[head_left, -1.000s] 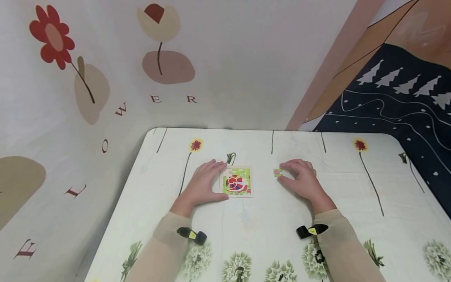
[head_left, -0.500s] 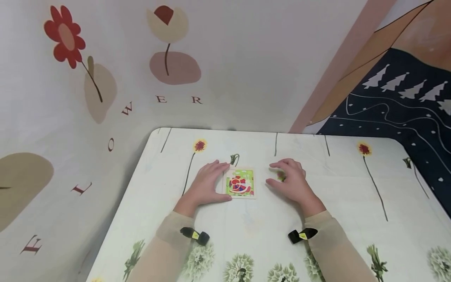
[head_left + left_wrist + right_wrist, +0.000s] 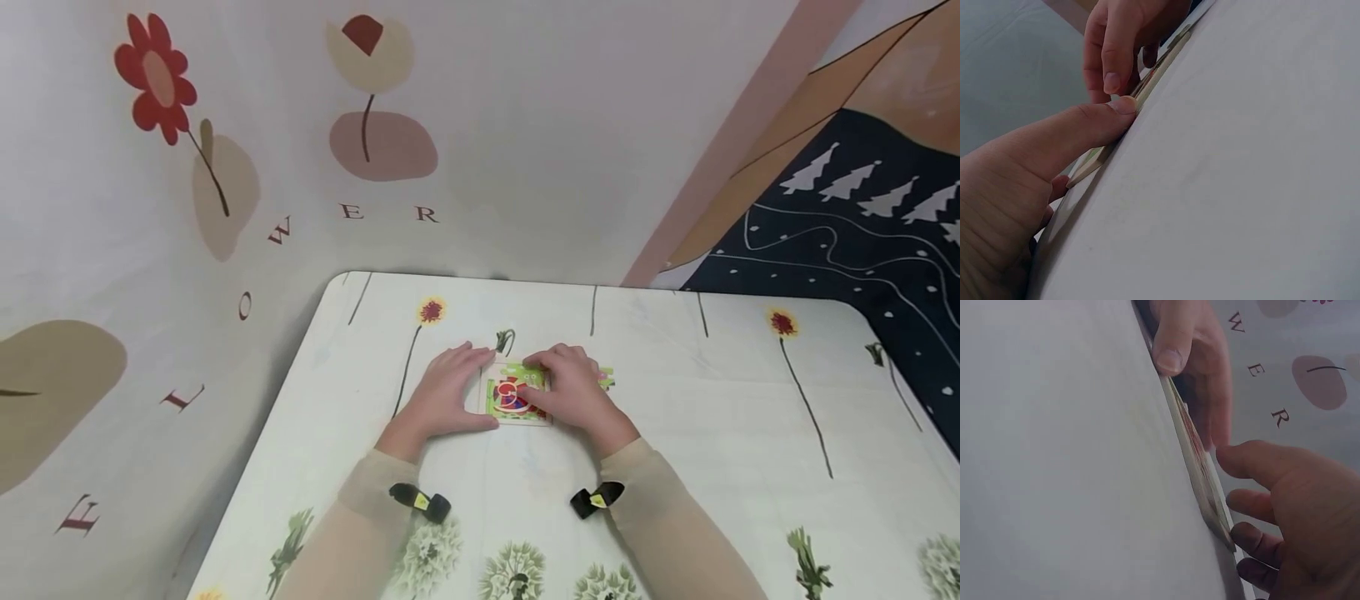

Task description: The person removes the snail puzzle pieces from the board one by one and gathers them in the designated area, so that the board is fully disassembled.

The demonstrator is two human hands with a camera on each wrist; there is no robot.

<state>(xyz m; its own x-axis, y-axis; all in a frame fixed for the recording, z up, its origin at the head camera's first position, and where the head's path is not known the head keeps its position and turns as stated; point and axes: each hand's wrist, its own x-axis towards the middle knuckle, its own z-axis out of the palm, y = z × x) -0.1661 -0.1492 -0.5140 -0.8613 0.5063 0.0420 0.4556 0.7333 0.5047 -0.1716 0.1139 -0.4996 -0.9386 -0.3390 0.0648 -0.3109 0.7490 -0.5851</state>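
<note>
Green squarish puzzle (image 3: 508,400) lies flat, aligned with the table (image 3: 712,408), left grip (image 3: 442,396) clamping it, right grip (image 3: 577,389) parted.

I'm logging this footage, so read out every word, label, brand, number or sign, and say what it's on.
"F L O W E R": red letters, spread along the pale wall covering; the right wrist view shows only "W E R".
Yellow patches on the black wrist devices: too small to read.
Picture board: no readable lettering.
</note>
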